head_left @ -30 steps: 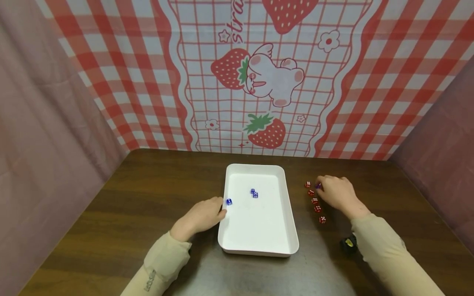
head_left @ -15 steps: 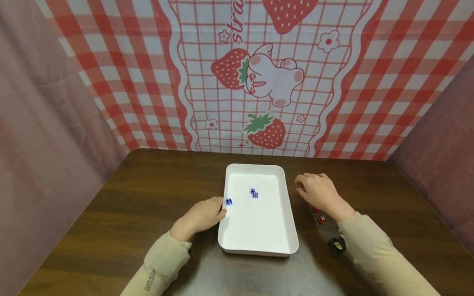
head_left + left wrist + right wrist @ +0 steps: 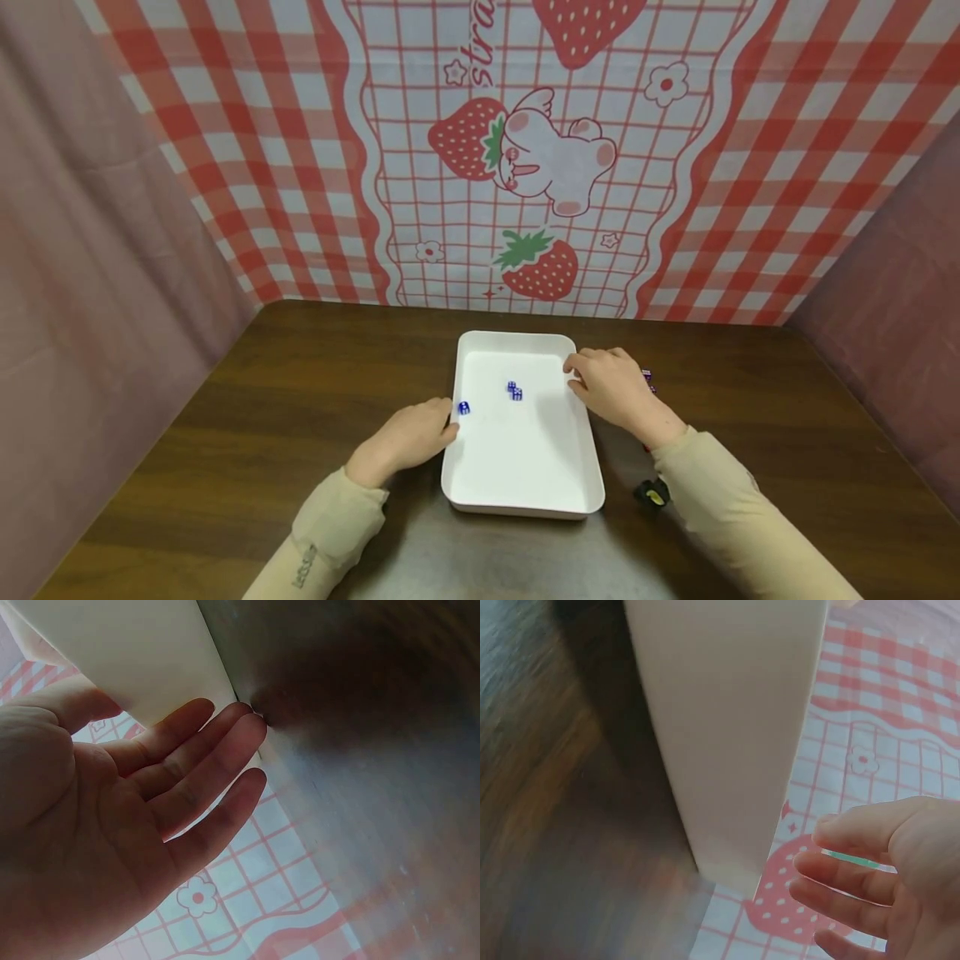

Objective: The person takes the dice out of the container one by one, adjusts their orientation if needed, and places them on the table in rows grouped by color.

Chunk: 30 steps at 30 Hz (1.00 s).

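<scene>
My left hand rests at the left side of a white tray, its thumb at the rim. In the left wrist view that hand's fingers are extended, with tips along the tray's outer wall. My right hand hovers over the tray's right rim. Its loosely bent fingers show nothing between them in the right wrist view. Two blue dice sit together inside the tray, and another blue die lies near its left wall. Right of the tray, blue dice peek out beyond my right hand.
Red dice on the table right of the tray are mostly hidden by my right hand and forearm. A black device with a yellow patch shows by the right sleeve. A strawberry-print cloth stands behind the wooden table.
My right hand has moved left from beside the red and blue dice to the tray's right rim. The left hand and the dice in the tray stay where they were.
</scene>
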Tool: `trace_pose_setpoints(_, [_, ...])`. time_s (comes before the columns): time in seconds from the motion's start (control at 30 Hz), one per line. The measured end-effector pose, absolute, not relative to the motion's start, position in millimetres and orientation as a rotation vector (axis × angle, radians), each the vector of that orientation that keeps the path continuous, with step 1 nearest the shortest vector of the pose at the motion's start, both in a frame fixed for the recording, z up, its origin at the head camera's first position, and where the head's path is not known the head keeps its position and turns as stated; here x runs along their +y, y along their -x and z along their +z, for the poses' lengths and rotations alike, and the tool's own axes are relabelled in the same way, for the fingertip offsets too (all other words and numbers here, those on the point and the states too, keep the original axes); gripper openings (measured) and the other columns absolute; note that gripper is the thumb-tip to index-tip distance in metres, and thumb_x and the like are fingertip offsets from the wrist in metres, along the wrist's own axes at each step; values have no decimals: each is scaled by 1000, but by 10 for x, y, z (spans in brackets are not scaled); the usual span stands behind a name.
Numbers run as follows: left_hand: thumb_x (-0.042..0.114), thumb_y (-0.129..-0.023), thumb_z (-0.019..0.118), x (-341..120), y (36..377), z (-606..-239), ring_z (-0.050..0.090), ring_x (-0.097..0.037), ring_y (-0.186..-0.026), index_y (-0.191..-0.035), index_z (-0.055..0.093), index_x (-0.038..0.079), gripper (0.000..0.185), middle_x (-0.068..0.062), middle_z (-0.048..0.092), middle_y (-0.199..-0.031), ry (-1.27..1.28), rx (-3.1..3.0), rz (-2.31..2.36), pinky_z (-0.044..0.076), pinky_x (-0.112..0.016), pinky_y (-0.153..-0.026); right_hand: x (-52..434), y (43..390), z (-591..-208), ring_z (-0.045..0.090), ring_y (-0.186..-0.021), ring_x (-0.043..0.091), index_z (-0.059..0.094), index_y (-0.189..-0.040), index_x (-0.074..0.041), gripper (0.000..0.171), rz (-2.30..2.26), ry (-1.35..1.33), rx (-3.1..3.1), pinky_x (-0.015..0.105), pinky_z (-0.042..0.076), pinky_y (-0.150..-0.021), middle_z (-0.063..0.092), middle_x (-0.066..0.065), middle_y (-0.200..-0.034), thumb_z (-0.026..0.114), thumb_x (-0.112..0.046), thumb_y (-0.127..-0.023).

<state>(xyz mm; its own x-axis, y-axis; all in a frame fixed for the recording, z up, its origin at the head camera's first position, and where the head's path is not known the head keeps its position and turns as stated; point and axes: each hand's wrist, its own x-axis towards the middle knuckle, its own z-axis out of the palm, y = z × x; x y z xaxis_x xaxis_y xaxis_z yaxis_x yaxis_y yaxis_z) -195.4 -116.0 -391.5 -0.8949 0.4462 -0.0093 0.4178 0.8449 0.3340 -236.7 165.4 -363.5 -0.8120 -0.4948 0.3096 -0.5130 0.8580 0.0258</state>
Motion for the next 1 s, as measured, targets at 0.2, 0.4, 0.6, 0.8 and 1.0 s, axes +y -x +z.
trace_pose_setpoints(0.2, [22,-91,49,-1160,1949,-3907,56,-24,-75,-85,52,5,19,-9,56,-81,-684,2931,497,44,-40,-67,1547,2358,-3640,60,-74,18,66,-89,-12,14,83,-793,-2714,43,44,-78,62,1,-79,71,-15,-76])
trace_pose_setpoints(0.4, [22,-91,50,-1160,1951,-3911,56,-25,-75,-85,52,4,19,-9,55,-81,-690,2935,490,44,-41,-67,1433,2377,-3698,60,-76,17,67,-89,-13,13,66,-845,-2685,42,45,-79,63,-1,-78,70,-16,-77])
trace_pose_setpoints(0.6, [21,-91,50,-1157,1947,-3915,56,-25,-75,-83,52,5,18,-9,55,-80,-695,2927,496,44,-41,-67,1313,2398,-3773,61,-81,18,67,-91,-15,14,61,-867,-2713,43,42,-84,64,-2,-81,70,-18,-78])
trace_pose_setpoints(0.8, [22,-91,50,-1158,1957,-3925,57,-26,-77,-85,52,5,19,-10,56,-82,-692,2930,493,45,-41,-68,1234,2424,-3815,61,-86,19,67,-95,-15,16,82,-909,-2761,45,38,-90,67,1,-89,69,-17,-79])
trace_pose_setpoints(1.0, [22,-91,50,-1168,1962,-3929,56,-25,-75,-84,52,5,18,-9,56,-81,-695,2933,493,44,-40,-67,1187,2451,-3857,61,-89,20,68,-96,-16,16,71,-943,-2752,46,38,-89,67,1,-91,67,-17,-80])
